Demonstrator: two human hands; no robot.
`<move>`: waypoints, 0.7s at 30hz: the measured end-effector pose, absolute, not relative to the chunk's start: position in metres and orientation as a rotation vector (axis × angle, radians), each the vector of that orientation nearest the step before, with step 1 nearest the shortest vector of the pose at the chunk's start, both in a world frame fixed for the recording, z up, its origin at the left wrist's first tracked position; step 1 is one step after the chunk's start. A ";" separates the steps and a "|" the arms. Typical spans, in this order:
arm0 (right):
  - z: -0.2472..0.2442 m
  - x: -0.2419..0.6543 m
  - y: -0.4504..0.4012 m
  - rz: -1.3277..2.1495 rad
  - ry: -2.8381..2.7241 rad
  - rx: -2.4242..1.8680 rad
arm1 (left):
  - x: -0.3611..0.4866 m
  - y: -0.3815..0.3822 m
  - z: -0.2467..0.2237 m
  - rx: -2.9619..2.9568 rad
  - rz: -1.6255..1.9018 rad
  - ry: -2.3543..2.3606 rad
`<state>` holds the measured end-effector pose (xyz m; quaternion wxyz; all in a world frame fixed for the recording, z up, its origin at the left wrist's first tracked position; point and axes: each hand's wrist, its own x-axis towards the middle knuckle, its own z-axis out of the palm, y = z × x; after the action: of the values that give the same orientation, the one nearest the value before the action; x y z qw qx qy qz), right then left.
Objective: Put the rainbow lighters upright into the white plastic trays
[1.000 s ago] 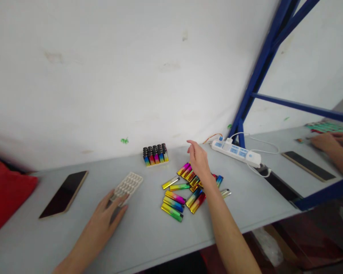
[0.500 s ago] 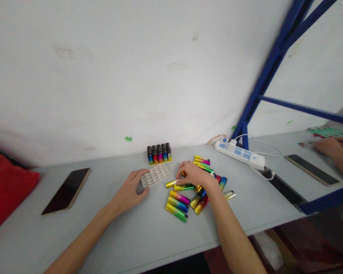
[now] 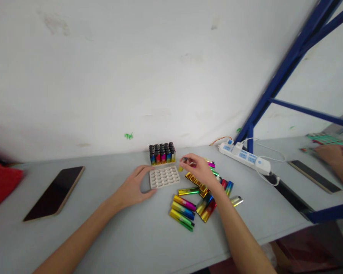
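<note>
My left hand (image 3: 136, 187) spans the left side of a white tray (image 3: 164, 176) with rows of holes, fingers at its far corner and thumb at its near one. Pinched in my right hand (image 3: 198, 169), just right of the tray, is a lighter (image 3: 181, 166) with a yellow body, held roughly upright; my fingers partly cover it. Behind the tray, a block of upright lighters (image 3: 162, 154) with black tops stands in a similar holder. Loose shiny lighters (image 3: 183, 209) in several colours lie under and in front of my right hand.
A phone (image 3: 55, 192) lies at the left, near a red cloth (image 3: 2, 182). To the right are a white power strip (image 3: 244, 156) with cables and a blue metal frame (image 3: 271, 91). Beyond the frame, another person's hands (image 3: 335, 154) are at work near a dark flat bar (image 3: 314, 176).
My right hand has lifted a lighter from the pile and brought it upright beside the tray. The tray now lies flatter in my left hand's grip. The view has shifted slightly.
</note>
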<state>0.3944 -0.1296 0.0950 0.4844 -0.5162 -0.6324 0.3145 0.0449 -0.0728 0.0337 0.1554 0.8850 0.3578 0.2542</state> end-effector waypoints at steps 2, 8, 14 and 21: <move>0.092 0.391 -0.127 0.801 -1.441 -1.254 | 0.043 -0.074 0.027 2.510 0.763 1.100; 0.088 0.365 -0.131 1.113 -1.141 -1.084 | 0.045 -0.076 0.018 2.452 0.786 1.131; 0.092 0.343 -0.136 1.242 -1.067 -1.060 | 0.049 -0.082 0.021 2.405 0.802 1.091; 0.090 0.338 -0.133 1.358 -0.957 -1.254 | 0.052 -0.093 0.025 2.421 0.785 1.060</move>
<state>0.3379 -0.1331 0.0901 0.5057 -0.5198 -0.3968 0.5628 0.0525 -0.0929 0.0253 0.1913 0.8619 0.3776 0.2794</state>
